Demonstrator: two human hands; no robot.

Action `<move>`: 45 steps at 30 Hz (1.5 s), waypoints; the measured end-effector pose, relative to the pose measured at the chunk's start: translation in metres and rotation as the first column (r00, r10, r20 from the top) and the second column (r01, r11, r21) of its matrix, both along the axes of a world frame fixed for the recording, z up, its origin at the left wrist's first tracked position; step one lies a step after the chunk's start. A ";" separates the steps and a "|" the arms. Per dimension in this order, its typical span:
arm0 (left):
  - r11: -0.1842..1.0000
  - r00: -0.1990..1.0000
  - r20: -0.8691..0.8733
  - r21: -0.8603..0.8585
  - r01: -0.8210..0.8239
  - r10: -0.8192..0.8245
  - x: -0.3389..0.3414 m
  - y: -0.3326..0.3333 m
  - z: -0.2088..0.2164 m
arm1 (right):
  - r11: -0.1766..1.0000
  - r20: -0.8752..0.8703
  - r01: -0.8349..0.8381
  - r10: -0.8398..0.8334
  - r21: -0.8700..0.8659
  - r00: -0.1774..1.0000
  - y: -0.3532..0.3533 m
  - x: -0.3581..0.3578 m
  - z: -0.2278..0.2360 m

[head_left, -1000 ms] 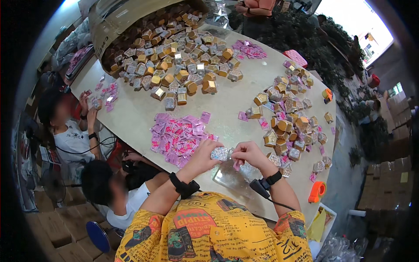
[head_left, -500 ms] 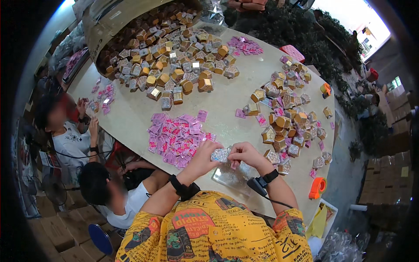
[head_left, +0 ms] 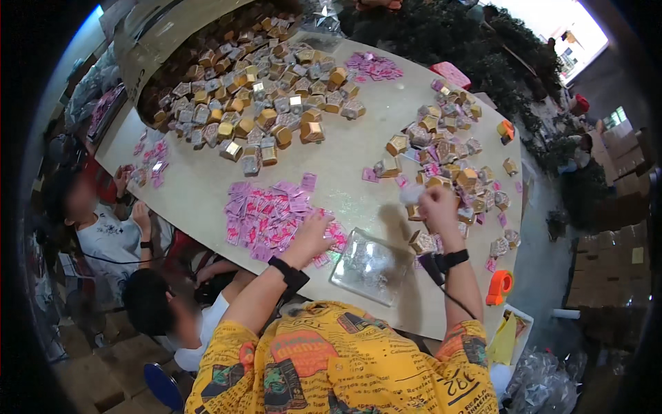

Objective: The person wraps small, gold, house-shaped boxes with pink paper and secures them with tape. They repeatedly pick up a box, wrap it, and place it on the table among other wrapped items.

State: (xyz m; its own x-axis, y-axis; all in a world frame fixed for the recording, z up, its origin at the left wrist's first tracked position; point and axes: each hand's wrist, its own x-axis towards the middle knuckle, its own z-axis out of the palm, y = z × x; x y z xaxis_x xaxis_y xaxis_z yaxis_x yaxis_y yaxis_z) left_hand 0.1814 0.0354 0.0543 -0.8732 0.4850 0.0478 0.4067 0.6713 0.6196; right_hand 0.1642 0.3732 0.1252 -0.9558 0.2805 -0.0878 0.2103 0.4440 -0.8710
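Note:
My left hand (head_left: 312, 239) rests on the right edge of a heap of small pink printed packets (head_left: 265, 217). Its fingers stretch over the packets with the thumb apart, and I see nothing held. My right hand (head_left: 440, 209) is over the near left side of a loose pile of gold, faceted boxes with glittery tops (head_left: 456, 148). Its fingers are curled closed. A blurred whitish thing (head_left: 412, 193) shows at the fingertips, too smeared to name. Between my forearms lies a shallow clear tray (head_left: 358, 276) with silvery glitter on it.
A big carton (head_left: 141, 62) lies on its side, spilling gold boxes (head_left: 265, 121) over the table. More pink packets (head_left: 374, 67) lie at the back. Orange tape dispensers (head_left: 500, 286) stand along the right edge. Two people (head_left: 103, 228) sit at the left.
The glittery piece between my hands is gone from there. My right hand has swung right and away over the gold pile; my left hand has moved onto the pink packets. The tray is uncovered.

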 end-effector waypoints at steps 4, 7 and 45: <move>0.977 0.997 -0.070 -0.211 0.026 -0.042 -0.005 0.010 -0.019 | 0.790 -0.316 0.068 0.163 0.609 0.935 -0.014 0.016 0.021; 0.941 0.981 -0.173 -0.337 0.026 -0.089 -0.006 0.026 -0.044 | 0.788 0.252 -0.443 0.366 0.427 0.896 -0.052 0.061 -0.019; 0.876 0.954 0.271 0.418 -0.239 0.131 0.051 0.008 0.027 | 0.960 0.181 -0.242 0.215 0.139 0.960 -0.081 0.149 -0.103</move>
